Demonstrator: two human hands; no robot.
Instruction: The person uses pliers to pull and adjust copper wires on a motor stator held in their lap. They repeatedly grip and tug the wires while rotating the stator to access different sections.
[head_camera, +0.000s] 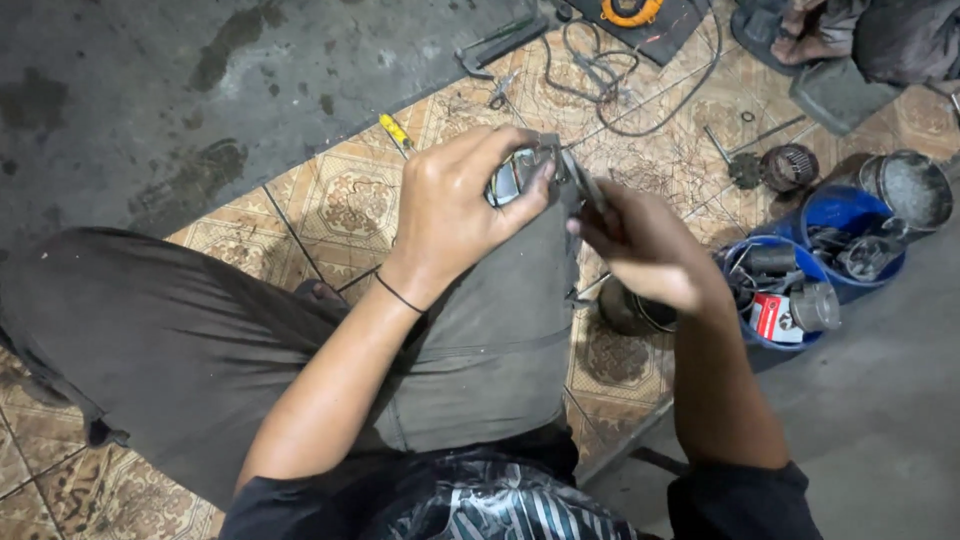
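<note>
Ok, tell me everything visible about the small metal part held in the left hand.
The small grey metal part looks shiny in places, with a pale curved face that catches the light; its exact shape is hard to tell because fingers cover most of it. The left hand closes its grip around it, thumb and fingertips pressed on its edge, holding it above the knee over the patterned tile floor. From the other side, a thin dark metal tool held by the right hand meets it.

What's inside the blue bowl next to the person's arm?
The blue bowl holds grey metal parts and a small red and white box. Whatever lies underneath them is covered, and the right hand hides its near edge.
</note>
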